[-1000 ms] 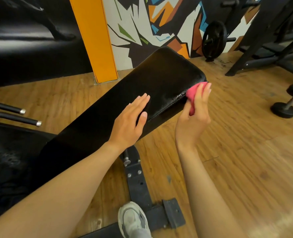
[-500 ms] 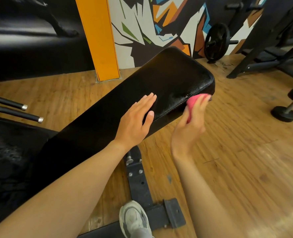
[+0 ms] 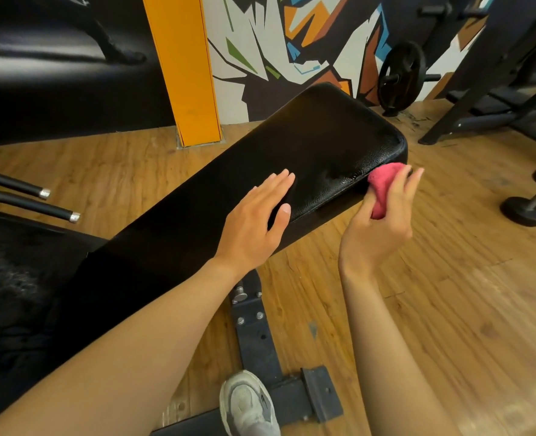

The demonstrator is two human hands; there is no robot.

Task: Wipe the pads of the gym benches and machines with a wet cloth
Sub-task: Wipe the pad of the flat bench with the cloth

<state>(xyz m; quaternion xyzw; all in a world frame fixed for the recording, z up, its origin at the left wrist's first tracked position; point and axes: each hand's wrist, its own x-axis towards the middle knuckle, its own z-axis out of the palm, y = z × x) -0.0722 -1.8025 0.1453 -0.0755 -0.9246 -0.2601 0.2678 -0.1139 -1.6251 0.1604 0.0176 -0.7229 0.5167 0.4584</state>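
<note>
While the bench pad (image 3: 292,158) runs diagonally from lower left to its far end at upper right, two chrome-tipped black bars (image 3: 27,199) stick out past its left side, over the wooden floor (image 3: 449,294). Left of the pad sits a second dark pad (image 3: 12,278), partly in shadow. Behind, an orange pillar (image 3: 185,70) meets the floor just beyond the pad's far-left edge, next to a wall mural (image 3: 276,42). Left hand (image 3: 254,221) lies flat on the pad top near its right edge, fingers straight and together, thumb splayed toward the edge: grip wide, holding nothing. Under the pad, a black steel frame (image 3: 260,335) with bolts runs down to a cross foot; a grey sneaker (image 3: 248,404) stands on or just at it, can't tell which. Right hand (image 3: 383,221) is palm-up just off the pad's right side, near the far corner. Its grip is on the pink cloth (image 3: 383,187): bunched cloth sits between thumb and fingers, pressed against the pad's side edge just below the seam. Pad surface near that corner shows a wet sheen. A weight plate (image 3: 400,77) leans by the wall beyond the far end; machine legs (image 3: 496,99) and a dumbbell (image 3: 534,199) sit on the floor at far right, well apart from the pad.
</note>
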